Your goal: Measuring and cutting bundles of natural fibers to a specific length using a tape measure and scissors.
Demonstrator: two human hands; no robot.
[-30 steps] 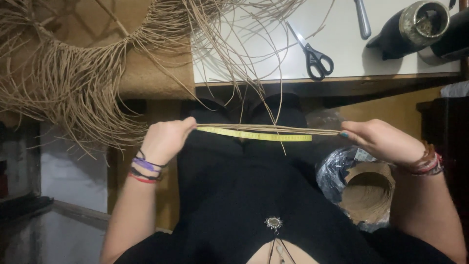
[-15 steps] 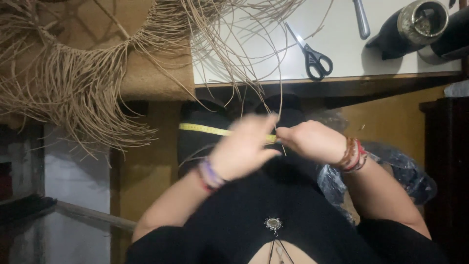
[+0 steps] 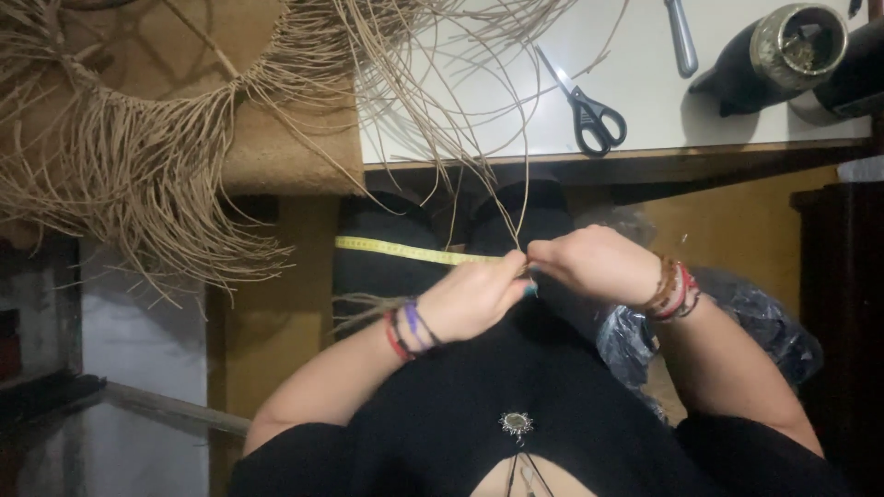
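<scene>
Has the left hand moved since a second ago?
Yes. The left hand has moved right along the yellow tape measure to meet the right hand, now below the scissors instead of under the table's left edge.

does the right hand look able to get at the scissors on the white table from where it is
Probably yes. The right hand is pinching fibre strands with the left hand, but the scissors lie in the open just beyond the table edge, with only loose strands nearby.

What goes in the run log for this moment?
left hand: pinching straw strands | right hand: same pinch | tape measure: across lap | scissors: on table
</scene>
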